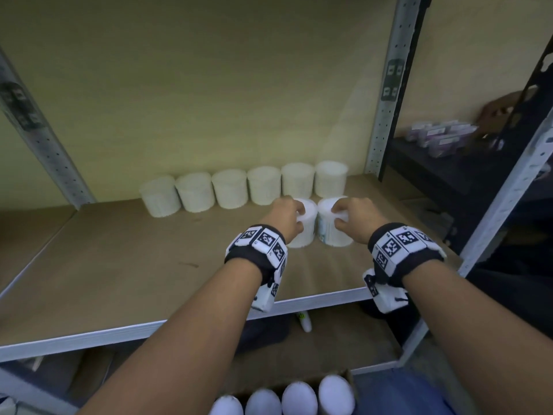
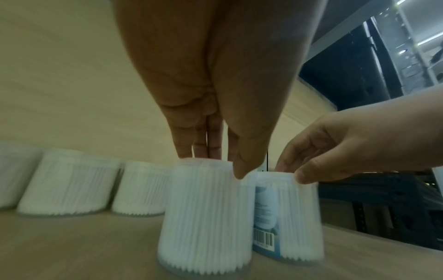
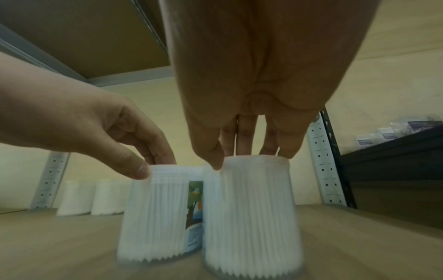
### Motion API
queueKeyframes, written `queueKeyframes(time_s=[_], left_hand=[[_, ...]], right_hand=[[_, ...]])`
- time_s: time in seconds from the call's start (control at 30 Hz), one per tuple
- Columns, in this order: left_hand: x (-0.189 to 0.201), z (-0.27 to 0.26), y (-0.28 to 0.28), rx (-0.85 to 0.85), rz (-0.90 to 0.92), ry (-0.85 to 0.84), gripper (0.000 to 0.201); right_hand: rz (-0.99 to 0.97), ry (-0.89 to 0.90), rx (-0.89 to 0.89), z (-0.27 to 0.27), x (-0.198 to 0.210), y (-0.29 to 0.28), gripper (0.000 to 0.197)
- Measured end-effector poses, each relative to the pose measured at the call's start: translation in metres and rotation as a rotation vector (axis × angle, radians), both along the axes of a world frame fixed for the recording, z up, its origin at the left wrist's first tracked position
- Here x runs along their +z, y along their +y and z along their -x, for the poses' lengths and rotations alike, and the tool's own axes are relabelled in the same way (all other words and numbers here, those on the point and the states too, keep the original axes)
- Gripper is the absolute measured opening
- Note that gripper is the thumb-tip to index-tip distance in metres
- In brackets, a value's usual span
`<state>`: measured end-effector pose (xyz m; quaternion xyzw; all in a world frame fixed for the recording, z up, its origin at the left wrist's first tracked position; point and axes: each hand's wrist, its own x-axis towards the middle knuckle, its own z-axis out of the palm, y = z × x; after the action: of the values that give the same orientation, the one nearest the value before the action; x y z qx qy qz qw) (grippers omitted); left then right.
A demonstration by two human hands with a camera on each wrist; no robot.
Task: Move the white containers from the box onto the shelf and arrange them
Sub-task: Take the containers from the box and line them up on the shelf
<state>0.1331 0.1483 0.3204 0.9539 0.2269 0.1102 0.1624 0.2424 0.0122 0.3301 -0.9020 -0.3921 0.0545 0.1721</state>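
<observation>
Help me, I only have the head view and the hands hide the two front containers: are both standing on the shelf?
Observer: Yes. The left wrist view shows the left container and the right container with their bases down on the shelf.
Operator: How do the hands hold them?
Observer: The left hand and the right hand each pinch a top rim, thumb in front, fingers behind.
Operator: Any labels?
Observer: A barcode on the right container faces the left one.
</observation>
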Motion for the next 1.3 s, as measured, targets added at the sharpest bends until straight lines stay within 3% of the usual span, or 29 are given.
queueKeyframes(time_s=[0.37,0.8,1.0,1.3], left_hand=[[-0.005,-0.054,0.023,-0.026,-0.046,-0.005,0.039],[-0.007,-0.076,0.031,-0.028,-0.049,-0.015,0.037],[-0.006,-0.076,0.026,-0.021,-0.055,0.008,0.038],[0.008,-0.035,0.002,-0.047,0.023,-0.009,0.056]], right_hand=[[0.002,-0.081,-0.030,-0.046,-0.004,0.020,0.037],[-0.027,-0.116,-0.039,-0.069,-0.011,0.032,0.036],[-0.028,-0.068,-0.042,-0.066,-0.011,0.033,0.042],[-0.150,-0.030,-0.001,-0.023,-0.009,0.000,0.041]])
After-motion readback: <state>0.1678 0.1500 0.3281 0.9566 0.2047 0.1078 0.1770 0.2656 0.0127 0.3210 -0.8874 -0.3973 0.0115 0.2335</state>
